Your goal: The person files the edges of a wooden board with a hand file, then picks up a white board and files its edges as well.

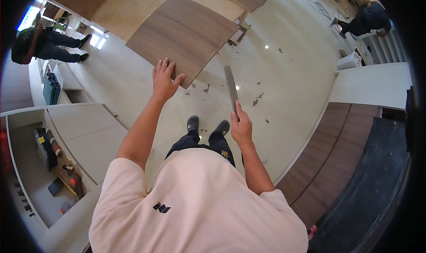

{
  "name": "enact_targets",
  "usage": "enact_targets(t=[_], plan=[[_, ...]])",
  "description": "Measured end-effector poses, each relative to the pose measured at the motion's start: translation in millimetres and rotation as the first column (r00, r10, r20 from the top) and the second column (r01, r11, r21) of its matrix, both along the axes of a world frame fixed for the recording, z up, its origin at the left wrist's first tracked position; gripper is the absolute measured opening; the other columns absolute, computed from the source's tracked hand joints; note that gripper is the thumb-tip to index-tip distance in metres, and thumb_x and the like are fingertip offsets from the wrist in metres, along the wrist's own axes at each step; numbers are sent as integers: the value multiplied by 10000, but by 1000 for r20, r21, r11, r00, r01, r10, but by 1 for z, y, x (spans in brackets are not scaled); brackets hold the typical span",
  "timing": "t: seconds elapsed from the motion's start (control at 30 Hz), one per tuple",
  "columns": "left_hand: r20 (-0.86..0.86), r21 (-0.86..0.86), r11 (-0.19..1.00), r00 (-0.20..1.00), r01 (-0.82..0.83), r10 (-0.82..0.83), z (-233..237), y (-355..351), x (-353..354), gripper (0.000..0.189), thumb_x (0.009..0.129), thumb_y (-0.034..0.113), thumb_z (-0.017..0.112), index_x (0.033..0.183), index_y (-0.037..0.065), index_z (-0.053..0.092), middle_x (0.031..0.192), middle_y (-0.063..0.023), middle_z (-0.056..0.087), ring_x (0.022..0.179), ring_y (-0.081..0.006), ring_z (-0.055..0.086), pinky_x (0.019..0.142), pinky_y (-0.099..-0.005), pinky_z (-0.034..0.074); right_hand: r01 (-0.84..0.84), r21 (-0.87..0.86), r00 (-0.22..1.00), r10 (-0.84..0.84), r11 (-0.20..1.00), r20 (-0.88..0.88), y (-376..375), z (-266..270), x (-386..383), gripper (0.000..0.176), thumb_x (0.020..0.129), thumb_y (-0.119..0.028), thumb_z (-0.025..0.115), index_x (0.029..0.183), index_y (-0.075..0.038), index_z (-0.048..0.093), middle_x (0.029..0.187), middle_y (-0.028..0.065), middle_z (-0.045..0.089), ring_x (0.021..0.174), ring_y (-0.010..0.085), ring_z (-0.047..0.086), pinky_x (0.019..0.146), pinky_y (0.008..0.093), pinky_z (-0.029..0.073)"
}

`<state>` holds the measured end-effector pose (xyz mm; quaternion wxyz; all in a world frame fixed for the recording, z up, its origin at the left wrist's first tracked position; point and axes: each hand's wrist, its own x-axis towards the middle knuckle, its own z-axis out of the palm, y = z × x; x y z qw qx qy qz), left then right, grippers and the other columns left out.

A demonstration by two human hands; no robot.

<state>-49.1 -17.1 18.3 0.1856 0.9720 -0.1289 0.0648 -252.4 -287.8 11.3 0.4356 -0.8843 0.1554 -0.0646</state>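
Observation:
My left hand point(165, 79) lies on the near corner of a brown wood-grain panel point(186, 35), with its fingers stretched over the surface and the thumb apart. That panel rests on a larger pale board point(117, 9), its near corner jutting over the floor. In my right hand point(241, 126) is a long flat grey metal bar that looks like a file point(230, 85). The fingers are closed round its lower end, and it points up and away from me. Between the file and the panel's right edge there is a gap.
Scraps of debris point(258, 98) lie on the glossy floor point(293, 93). An open cabinet with tools point(49, 151) stands at left, a brown-topped unit point(328, 142) at right. One person point(49, 44) stands at far left; another point(368, 19) bends at far right near cables point(315, 3).

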Motion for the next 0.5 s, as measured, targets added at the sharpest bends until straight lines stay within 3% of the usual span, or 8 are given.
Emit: enact_targets(t=[0.1,0.3,0.4,0.5], plan=[[-137,53,999,991,10,-3,8,-4,-2,724,895,478,709,1457,69,506,1603,-178,357,1521,-360,235,1242,-527,137,1,-4,1000,-1,1000,13,-7,-2,-7,494,981,-168,634,1468,-185,548,809,119,593,733,303,596,716,403,505],[-129,26,998,990,60,-56,-5,-31,-5,825,863,484,741,1514,84,428,1627,-171,311,1534,-355,206,1247,-518,130,-21,-21,1000,20,1000,-13,-14,-1,-11,490,986,-176,625,1470,-183,544,817,122,595,738,304,600,721,407,505],[-231,107,967,952,233,-203,22,-37,-29,891,863,484,737,1560,91,344,1658,-151,250,1550,-349,155,1255,-500,107,-40,-7,999,39,999,-20,-15,6,-11,493,991,-180,618,1476,-175,536,824,119,602,746,306,604,730,413,506],[-193,16,990,972,140,-134,13,-22,-41,955,843,477,758,1579,84,294,1665,-149,233,1554,-345,149,1254,-504,106,-55,12,998,56,998,-29,-17,10,-14,509,994,-181,612,1492,-147,510,892,135,635,805,312,631,767,408,516]])
